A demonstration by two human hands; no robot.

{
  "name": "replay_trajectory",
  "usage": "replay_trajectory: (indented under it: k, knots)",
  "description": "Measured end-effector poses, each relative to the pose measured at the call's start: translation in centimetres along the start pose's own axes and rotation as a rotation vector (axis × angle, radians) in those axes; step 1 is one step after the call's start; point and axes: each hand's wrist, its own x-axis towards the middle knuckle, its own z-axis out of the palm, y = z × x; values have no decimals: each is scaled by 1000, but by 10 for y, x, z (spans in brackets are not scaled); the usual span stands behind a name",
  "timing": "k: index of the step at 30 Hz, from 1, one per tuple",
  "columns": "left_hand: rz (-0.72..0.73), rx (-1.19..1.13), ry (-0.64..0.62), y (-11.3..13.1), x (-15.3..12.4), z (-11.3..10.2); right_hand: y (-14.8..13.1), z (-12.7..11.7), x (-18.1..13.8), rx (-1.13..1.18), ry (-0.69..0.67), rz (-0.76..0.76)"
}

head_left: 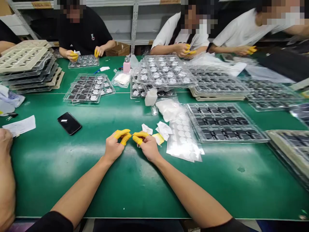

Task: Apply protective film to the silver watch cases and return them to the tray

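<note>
Yellow finger cots cover the thumb and fingertips of both my hands, which meet low over the green table [91, 170]. My left hand [114, 145] is closed in a pinch, its tips almost touching those of my right hand [149, 147]. The right fingers are pressed together too. Whatever lies between the fingertips, if anything, is too small to make out. Just beyond my right hand are crumpled white wipes [164, 130] and a yellow-edged packet [158, 139]. Sheets of round white stickers [180, 137] lie to the right of them.
A black phone [69, 123] lies left of my hands. Clear trays of black parts [227, 122] stand at right, with stacked trays [166, 72] further back. A white bottle [151, 97] and pink bottle [126, 66] stand mid-table. Co-workers sit opposite; another person's arm [6, 180] is at left.
</note>
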Motion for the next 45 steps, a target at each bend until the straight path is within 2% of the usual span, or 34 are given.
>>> replay_trajectory:
  k: [2, 5, 8, 10, 13, 19, 24, 29, 34, 36, 41, 45]
  knots:
    - [-26, -16, 0, 4, 1, -1, -3, 1, 0, 19, -46, 27]
    - [8, -39, -88, 5, 4, -4, -7, 2, 0, 63, -93, 53]
    - [-115, -173, -132, 1, 7, -5, -8, 3, 2, 90, -120, 42]
    - [-199, -240, -154, -4, 8, -6, -8, 5, 3, 111, -103, 8]
    - [-240, -240, -138, -9, 10, -8, -5, 8, 4, 99, -40, -71]
    - [-181, -101, -79, -9, 9, -5, -4, 5, 1, -125, -21, -218]
    - [-216, -158, -85, -3, 7, 2, -1, -3, 0, -275, -4, -267]
    - [-171, -138, -232, 1, 3, 5, 12, -11, 1, -268, 61, -225]
    - [-111, -106, -128, -4, 0, 9, 18, -15, 1, -273, 37, -155]
    - [-144, -156, -118, -7, -1, 12, 17, -15, -1, -273, 16, -125]
    - [-326, -307, -206, -9, -4, 18, 17, -15, -1, -257, 35, -83]
    - [-330, -302, -190, -9, -5, 18, 20, -16, 0, -245, 44, -61]
